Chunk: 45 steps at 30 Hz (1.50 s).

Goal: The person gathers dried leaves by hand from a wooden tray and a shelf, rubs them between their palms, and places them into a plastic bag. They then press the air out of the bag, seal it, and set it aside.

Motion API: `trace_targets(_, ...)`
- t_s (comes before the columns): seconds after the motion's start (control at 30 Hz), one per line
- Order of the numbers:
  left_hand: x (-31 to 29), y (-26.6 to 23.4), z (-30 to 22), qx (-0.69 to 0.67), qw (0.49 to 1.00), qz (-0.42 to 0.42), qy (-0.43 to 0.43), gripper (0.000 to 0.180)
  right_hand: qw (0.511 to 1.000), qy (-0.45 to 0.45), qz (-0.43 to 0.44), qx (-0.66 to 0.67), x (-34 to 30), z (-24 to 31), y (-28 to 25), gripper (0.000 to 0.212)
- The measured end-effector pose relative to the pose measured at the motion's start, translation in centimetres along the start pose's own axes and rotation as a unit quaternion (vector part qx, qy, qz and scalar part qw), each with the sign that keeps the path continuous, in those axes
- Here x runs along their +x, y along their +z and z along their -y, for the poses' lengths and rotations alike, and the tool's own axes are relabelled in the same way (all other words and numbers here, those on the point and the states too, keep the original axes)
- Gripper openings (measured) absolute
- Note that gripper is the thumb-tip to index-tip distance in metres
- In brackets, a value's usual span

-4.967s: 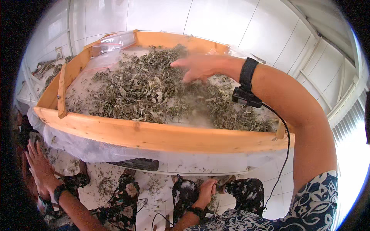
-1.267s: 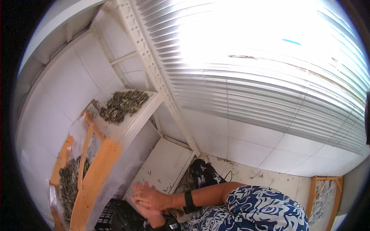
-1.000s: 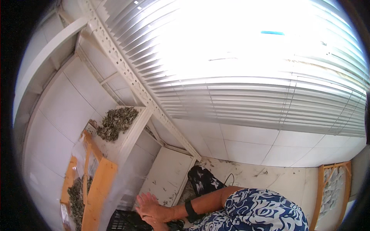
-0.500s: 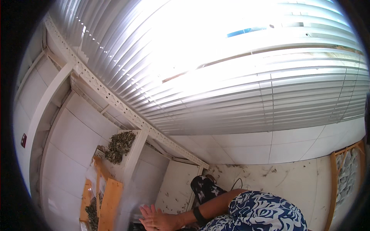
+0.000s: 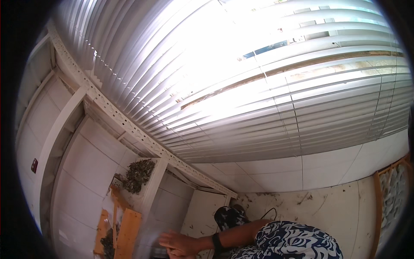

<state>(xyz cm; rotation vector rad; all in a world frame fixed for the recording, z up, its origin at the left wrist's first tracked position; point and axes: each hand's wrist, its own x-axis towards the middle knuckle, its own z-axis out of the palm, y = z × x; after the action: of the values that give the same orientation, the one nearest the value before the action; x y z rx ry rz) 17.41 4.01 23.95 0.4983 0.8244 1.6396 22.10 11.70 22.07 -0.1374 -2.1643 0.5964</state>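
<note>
My right arm reaches leftward across the lower edge from a blue-and-white patterned sleeve [image 5: 297, 241], with a dark band [image 5: 217, 244] at the wrist. At its end my right hand [image 5: 179, 242] has its fingers bent and drawn together; what they close on, if anything, is hidden. Just below it more skin shows at the picture's lower edge. This may be part of my left hand, but its fingers cannot be made out. Beyond the forearm is a dark trouser leg [image 5: 229, 217] with a pale star-like print.
White blinds [image 5: 241, 129] hang before a bright window. A perforated white metal rail [image 5: 129, 123] runs diagonally at left. Dried plant matter [image 5: 138, 176] lies beside a socket, above an orange wooden frame [image 5: 129, 231]. Debris dots the pale floor [image 5: 332, 207]. A wood-edged panel [image 5: 379, 216] stands right.
My right hand's spread fingers have bent and drawn together, and the hand sits slightly nearer the lower left. The whole view has shifted a little, so the surroundings appear lower.
</note>
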Motion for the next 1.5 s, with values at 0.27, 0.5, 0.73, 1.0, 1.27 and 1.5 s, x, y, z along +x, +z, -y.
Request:
trace_targets(0.27, -0.1, -1.2, 0.2, -0.016, 1.0, -0.017, -0.007, 0.044, 0.958, 0.205, -0.197, 0.041, -1.5, 4.9, 8.9, 0.067)
trace_targets(0.5, 0.2, -3.6, 0.2, -0.04, 0.999, -0.034, -0.016, 0.042, 0.981, 0.16, 0.097, 0.055, 0.3, 3.2, 0.2, 0.056)
trace_targets(0.73, 1.1, -6.8, 1.1, -0.058, 0.997, -0.047, -0.024, 0.041, 0.988, 0.123, 0.091, 0.015, -1.3, 1.6, -0.3, 0.056)
trace_targets(1.0, 1.7, -10.4, 0.3, -0.087, 0.996, -0.02, 0.008, 0.04, 0.907, 0.216, -0.278, 0.232, -2.8, -0.6, 16.8, 0.049)
trace_targets(1.27, -1.0, -11.9, 2.0, -0.122, 0.982, -0.069, 0.124, 0.038, 0.991, -0.027, 0.074, -0.111, 0.8, -0.6, 7.3, 0.037)
trace_targets(1.5, -3.5, -13.4, 0.1, 0.41, 0.876, -0.11, 0.227, 0.037, 0.988, -0.042, 0.12, -0.088, 0.0, 0.6, 9.3, 0.056)
